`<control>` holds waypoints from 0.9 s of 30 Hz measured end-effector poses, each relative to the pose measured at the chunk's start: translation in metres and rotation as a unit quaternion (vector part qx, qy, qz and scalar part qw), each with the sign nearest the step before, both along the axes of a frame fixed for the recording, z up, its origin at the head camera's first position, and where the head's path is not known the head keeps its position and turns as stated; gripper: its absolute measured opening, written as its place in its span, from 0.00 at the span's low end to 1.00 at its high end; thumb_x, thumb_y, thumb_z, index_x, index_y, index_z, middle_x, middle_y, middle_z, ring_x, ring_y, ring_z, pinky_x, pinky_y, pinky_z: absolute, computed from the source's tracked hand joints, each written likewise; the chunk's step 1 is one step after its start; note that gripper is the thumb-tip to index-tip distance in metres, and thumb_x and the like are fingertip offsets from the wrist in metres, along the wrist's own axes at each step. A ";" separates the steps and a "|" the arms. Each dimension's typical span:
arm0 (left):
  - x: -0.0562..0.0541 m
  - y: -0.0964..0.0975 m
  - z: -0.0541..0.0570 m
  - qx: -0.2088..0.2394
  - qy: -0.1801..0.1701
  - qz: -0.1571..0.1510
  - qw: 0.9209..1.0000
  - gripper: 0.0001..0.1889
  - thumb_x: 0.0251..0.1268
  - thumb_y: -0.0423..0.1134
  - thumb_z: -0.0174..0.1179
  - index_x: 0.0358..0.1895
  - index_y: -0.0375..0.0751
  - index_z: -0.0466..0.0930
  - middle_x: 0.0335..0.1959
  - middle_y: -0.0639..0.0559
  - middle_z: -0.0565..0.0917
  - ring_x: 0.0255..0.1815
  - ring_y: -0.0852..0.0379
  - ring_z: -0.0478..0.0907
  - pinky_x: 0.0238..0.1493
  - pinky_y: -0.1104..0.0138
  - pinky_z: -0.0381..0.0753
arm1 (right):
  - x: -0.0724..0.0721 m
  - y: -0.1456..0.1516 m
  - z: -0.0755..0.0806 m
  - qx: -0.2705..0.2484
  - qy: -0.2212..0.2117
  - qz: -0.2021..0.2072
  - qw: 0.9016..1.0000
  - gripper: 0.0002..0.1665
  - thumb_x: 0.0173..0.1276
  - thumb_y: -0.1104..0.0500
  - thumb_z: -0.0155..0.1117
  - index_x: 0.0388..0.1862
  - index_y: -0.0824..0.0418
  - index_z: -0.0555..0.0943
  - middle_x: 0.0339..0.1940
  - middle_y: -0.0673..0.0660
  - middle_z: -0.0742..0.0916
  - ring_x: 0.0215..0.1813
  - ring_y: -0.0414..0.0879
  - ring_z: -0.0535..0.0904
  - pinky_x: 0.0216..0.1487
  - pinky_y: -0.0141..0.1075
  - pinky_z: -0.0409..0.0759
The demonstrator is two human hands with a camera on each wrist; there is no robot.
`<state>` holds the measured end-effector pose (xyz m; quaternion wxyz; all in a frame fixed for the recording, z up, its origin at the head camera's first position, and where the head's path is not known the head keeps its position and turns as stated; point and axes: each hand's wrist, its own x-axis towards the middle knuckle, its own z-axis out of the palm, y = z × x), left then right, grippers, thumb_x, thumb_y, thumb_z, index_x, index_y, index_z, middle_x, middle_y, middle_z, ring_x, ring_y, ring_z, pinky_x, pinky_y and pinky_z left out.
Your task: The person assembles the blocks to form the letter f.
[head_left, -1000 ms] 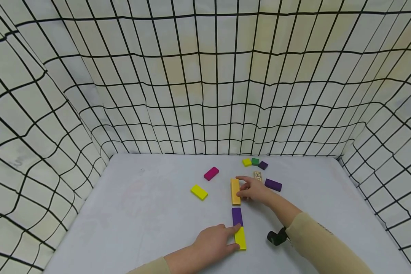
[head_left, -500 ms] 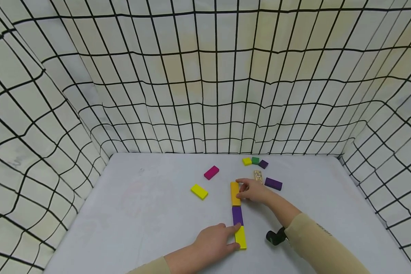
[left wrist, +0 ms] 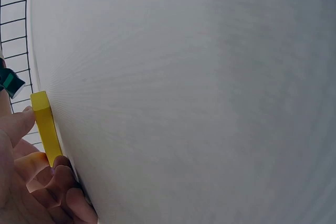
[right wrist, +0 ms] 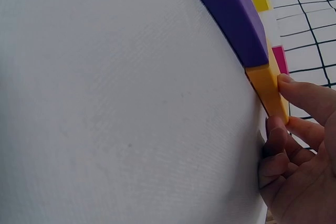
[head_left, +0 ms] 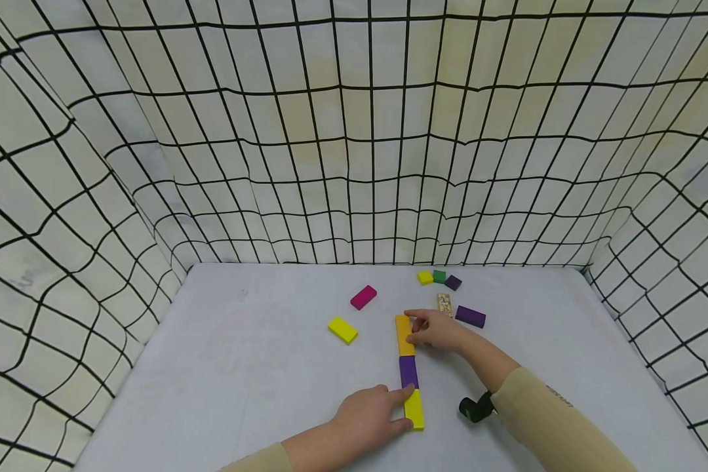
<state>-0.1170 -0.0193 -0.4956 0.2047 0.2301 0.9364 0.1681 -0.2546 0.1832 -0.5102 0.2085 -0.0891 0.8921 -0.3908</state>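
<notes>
Three blocks lie end to end in a line on the white table: yellow (head_left: pixel 415 414) nearest, purple (head_left: pixel 408 372) in the middle, orange (head_left: pixel 404 335) farthest. My left hand (head_left: pixel 366 416) holds the yellow block between thumb and index finger, the index tip near its joint with the purple one. In the left wrist view the thumb meets the yellow block (left wrist: pixel 47 129) close to its near end. My right hand (head_left: pixel 439 331) grips the orange block from the right, index finger at its far end. In the right wrist view the orange block (right wrist: pixel 268 90) touches the purple block (right wrist: pixel 231 19).
A loose yellow block (head_left: pixel 343 330) and a magenta block (head_left: pixel 363 297) lie to the left. Right of the line are a speckled block (head_left: pixel 444 303) and a purple block (head_left: pixel 471 316). Small yellow, green (head_left: pixel 439 276) and dark purple pieces sit farther back. Black netting (head_left: pixel 372 177) surrounds the table.
My right hand has drawn the orange block toward me, and the gap between it and the purple block has closed. My left hand has stayed in place on the yellow block.
</notes>
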 end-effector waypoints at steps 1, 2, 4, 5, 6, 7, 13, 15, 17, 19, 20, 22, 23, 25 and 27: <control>0.000 0.000 0.000 0.000 0.000 0.000 1.000 0.29 0.62 0.60 0.63 0.68 0.67 0.74 0.28 0.58 0.76 0.24 0.61 0.68 0.25 0.70 0.71 | 0.000 0.000 0.000 -0.001 0.000 0.000 1.000 0.37 0.62 0.52 0.74 0.70 0.54 0.74 0.36 0.52 0.80 0.37 0.46 0.74 0.37 0.34 0.75; 0.000 0.000 0.000 0.000 0.000 0.000 1.000 0.29 0.62 0.60 0.63 0.68 0.67 0.74 0.28 0.58 0.76 0.24 0.61 0.69 0.25 0.70 0.71 | 0.000 0.000 0.000 -0.001 0.000 0.000 1.000 0.37 0.62 0.52 0.74 0.70 0.54 0.74 0.36 0.52 0.80 0.37 0.46 0.74 0.37 0.34 0.75; 0.000 0.000 0.000 0.002 -0.001 0.000 1.000 0.29 0.62 0.60 0.63 0.68 0.67 0.74 0.28 0.58 0.76 0.24 0.61 0.69 0.25 0.70 0.71 | 0.001 0.000 0.000 -0.002 0.001 0.000 1.000 0.38 0.62 0.52 0.74 0.70 0.54 0.74 0.36 0.52 0.80 0.37 0.46 0.73 0.37 0.34 0.75; 0.001 0.000 0.000 0.003 -0.001 0.000 1.000 0.29 0.62 0.60 0.64 0.68 0.67 0.74 0.28 0.58 0.76 0.24 0.61 0.69 0.25 0.70 0.71 | 0.001 0.000 -0.001 -0.001 0.001 0.000 1.000 0.38 0.62 0.52 0.74 0.71 0.54 0.74 0.36 0.52 0.80 0.37 0.46 0.73 0.37 0.34 0.74; 0.001 0.000 0.000 0.004 -0.001 0.000 1.000 0.29 0.62 0.60 0.64 0.68 0.67 0.74 0.28 0.58 0.76 0.24 0.61 0.68 0.25 0.70 0.71 | 0.001 0.000 -0.001 -0.002 0.002 -0.001 1.000 0.38 0.62 0.51 0.74 0.71 0.54 0.74 0.36 0.52 0.80 0.37 0.46 0.73 0.37 0.34 0.74; 0.001 0.000 0.000 0.004 0.000 -0.001 1.000 0.29 0.62 0.60 0.64 0.68 0.66 0.74 0.28 0.58 0.76 0.24 0.61 0.68 0.25 0.70 0.71 | 0.001 0.000 -0.001 -0.002 0.003 -0.001 1.000 0.38 0.62 0.51 0.74 0.71 0.54 0.74 0.36 0.52 0.80 0.37 0.46 0.73 0.37 0.34 0.74; 0.001 0.000 0.001 0.001 0.005 -0.002 1.000 0.29 0.63 0.60 0.63 0.68 0.66 0.74 0.28 0.57 0.76 0.24 0.61 0.68 0.24 0.70 0.70 | 0.001 0.000 -0.002 0.000 0.006 0.001 1.000 0.38 0.62 0.52 0.74 0.71 0.54 0.73 0.36 0.52 0.80 0.36 0.46 0.73 0.36 0.34 0.73; 0.001 0.000 0.002 0.001 0.005 -0.002 1.000 0.29 0.62 0.60 0.63 0.68 0.66 0.74 0.28 0.57 0.76 0.24 0.61 0.68 0.25 0.70 0.70 | 0.001 0.000 -0.001 0.000 0.005 0.001 1.000 0.38 0.62 0.52 0.74 0.71 0.54 0.73 0.36 0.52 0.80 0.36 0.46 0.73 0.36 0.34 0.73; 0.002 0.000 0.002 0.001 0.005 0.000 1.000 0.29 0.62 0.60 0.64 0.68 0.66 0.74 0.28 0.57 0.77 0.24 0.61 0.68 0.25 0.70 0.70 | 0.002 -0.001 -0.001 -0.002 0.004 0.000 1.000 0.38 0.63 0.53 0.74 0.71 0.54 0.73 0.36 0.52 0.80 0.36 0.46 0.73 0.36 0.34 0.73; 0.002 0.000 0.002 0.000 0.006 0.000 1.000 0.29 0.62 0.59 0.64 0.68 0.66 0.74 0.28 0.57 0.77 0.24 0.61 0.68 0.25 0.70 0.70 | 0.002 -0.001 -0.001 -0.004 0.003 -0.001 1.000 0.38 0.63 0.54 0.74 0.71 0.55 0.73 0.36 0.52 0.80 0.36 0.46 0.73 0.36 0.34 0.73; 0.002 0.000 0.002 0.000 0.007 0.000 1.000 0.29 0.62 0.60 0.64 0.68 0.66 0.74 0.28 0.57 0.77 0.24 0.61 0.68 0.25 0.70 0.70 | 0.002 -0.001 -0.001 -0.005 0.004 -0.002 1.000 0.38 0.63 0.54 0.73 0.72 0.55 0.72 0.36 0.52 0.80 0.36 0.46 0.73 0.36 0.34 0.74; 0.002 0.000 0.001 -0.001 0.008 0.000 1.000 0.29 0.62 0.60 0.64 0.68 0.67 0.74 0.28 0.57 0.77 0.24 0.61 0.68 0.25 0.70 0.70 | 0.003 -0.001 -0.001 -0.007 0.004 -0.003 1.000 0.39 0.63 0.54 0.73 0.72 0.55 0.72 0.36 0.52 0.80 0.37 0.46 0.73 0.37 0.34 0.74; 0.002 0.000 0.001 -0.001 0.008 0.000 1.000 0.29 0.62 0.60 0.64 0.68 0.67 0.74 0.28 0.57 0.77 0.24 0.61 0.68 0.25 0.70 0.70 | 0.003 -0.001 -0.001 -0.008 0.005 -0.004 1.000 0.39 0.63 0.54 0.73 0.73 0.55 0.71 0.37 0.52 0.80 0.37 0.46 0.74 0.37 0.34 0.75; 0.001 0.000 0.000 -0.002 0.010 0.000 1.000 0.29 0.62 0.60 0.64 0.68 0.67 0.74 0.28 0.57 0.77 0.24 0.61 0.68 0.25 0.70 0.71 | 0.004 -0.001 0.000 -0.012 0.007 -0.008 1.000 0.39 0.64 0.54 0.73 0.73 0.54 0.70 0.37 0.52 0.80 0.37 0.46 0.74 0.38 0.33 0.76; 0.001 0.000 -0.001 -0.001 0.008 0.000 1.000 0.29 0.62 0.60 0.64 0.68 0.67 0.74 0.28 0.57 0.77 0.24 0.61 0.69 0.25 0.70 0.71 | 0.005 0.000 0.000 -0.018 0.008 -0.013 1.000 0.39 0.64 0.53 0.72 0.73 0.53 0.70 0.38 0.52 0.81 0.37 0.46 0.75 0.39 0.34 0.77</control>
